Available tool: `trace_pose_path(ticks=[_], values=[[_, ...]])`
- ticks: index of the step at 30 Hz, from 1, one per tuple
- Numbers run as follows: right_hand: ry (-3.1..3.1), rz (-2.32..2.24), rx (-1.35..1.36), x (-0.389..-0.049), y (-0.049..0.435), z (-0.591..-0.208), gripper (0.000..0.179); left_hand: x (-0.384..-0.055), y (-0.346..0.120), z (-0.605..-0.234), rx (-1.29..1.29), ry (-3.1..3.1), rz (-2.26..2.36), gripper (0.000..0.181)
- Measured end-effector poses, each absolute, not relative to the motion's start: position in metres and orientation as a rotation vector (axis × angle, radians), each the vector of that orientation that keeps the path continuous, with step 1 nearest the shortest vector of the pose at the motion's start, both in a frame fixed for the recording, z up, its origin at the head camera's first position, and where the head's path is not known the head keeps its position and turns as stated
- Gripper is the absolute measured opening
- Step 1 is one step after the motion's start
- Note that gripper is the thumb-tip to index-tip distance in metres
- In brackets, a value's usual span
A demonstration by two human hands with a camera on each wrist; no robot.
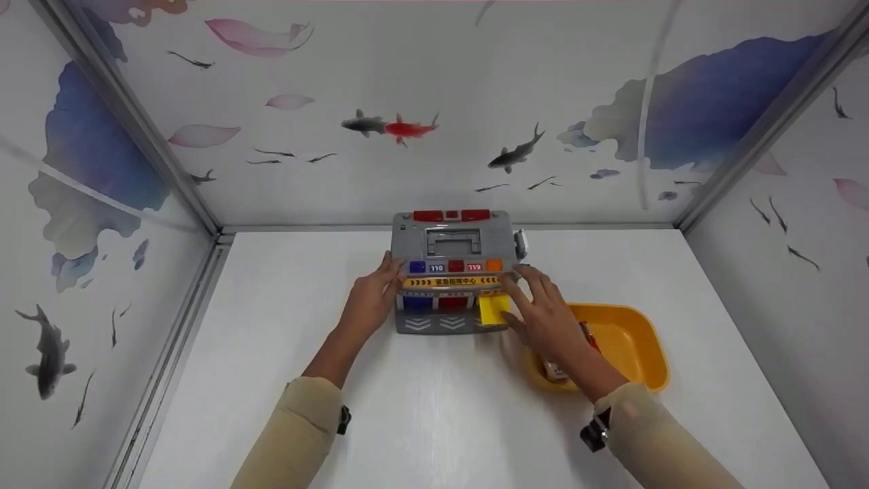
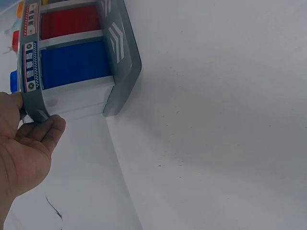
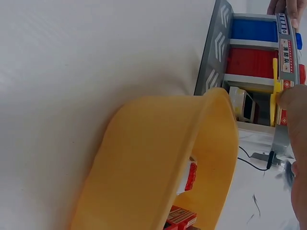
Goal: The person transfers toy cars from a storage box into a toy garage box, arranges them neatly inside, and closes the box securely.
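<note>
A grey toy garage [image 1: 451,246] stands at the back of the table, with blue [image 2: 76,64], red [image 2: 70,22] and yellow doors in front. My left hand [image 1: 371,292] grips its left front edge; in the left wrist view the fingers curl under the overhang. On the other side, my right hand [image 1: 543,312] pinches the raised yellow door [image 1: 494,310] at the roof's front edge. The blue and red doors are down. Behind the lifted door, in the right wrist view, a small white toy vehicle [image 3: 242,104] sits in the bay. My right fingertips are partly hidden there.
A yellow-orange plastic basin [image 1: 655,339] stands right of the garage, partly under my right forearm. Small red and white boxes [image 3: 181,216] lie in it. A thin black cord [image 3: 252,164] hangs at the garage's right side. Printed panels [image 1: 434,170] enclose the table [image 1: 421,414].
</note>
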State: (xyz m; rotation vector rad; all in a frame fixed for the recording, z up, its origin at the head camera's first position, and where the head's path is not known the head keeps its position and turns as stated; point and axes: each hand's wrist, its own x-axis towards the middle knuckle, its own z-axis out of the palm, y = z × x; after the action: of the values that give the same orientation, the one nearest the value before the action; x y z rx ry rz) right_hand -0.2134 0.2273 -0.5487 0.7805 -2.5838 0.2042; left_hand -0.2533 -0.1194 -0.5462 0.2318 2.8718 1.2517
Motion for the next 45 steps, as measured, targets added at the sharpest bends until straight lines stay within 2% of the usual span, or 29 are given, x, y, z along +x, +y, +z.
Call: trace_pose_path(ticks=[4, 14, 24, 32, 45], values=[[-2.729, 0.200, 0.709, -0.220, 0.222, -0.549, 0.095, -0.254, -0.119, -0.546, 0.255, 2.892, 1.255, 0.052], [-2.879, 0.158, 0.686, -0.232, 0.210, -0.550, 0.112, -0.254, -0.119, -0.547, 0.249, 2.902, 1.234, 0.052], [-2.853, 0.129, 0.697, -0.235, 0.207, -0.556, 0.110, -0.252, -0.119, -0.545, 0.263, 2.905, 1.262, 0.051], [-2.913, 0.163, 0.587, -0.238, 0.199, -0.557, 0.110, -0.253, -0.119, -0.546, 0.269, 2.895, 1.262, 0.051], [-2.886, 0.146, 0.584, -0.238, 0.199, -0.558, 0.096, -0.253, -0.118, -0.548, 0.236, 2.884, 1.265, 0.054]])
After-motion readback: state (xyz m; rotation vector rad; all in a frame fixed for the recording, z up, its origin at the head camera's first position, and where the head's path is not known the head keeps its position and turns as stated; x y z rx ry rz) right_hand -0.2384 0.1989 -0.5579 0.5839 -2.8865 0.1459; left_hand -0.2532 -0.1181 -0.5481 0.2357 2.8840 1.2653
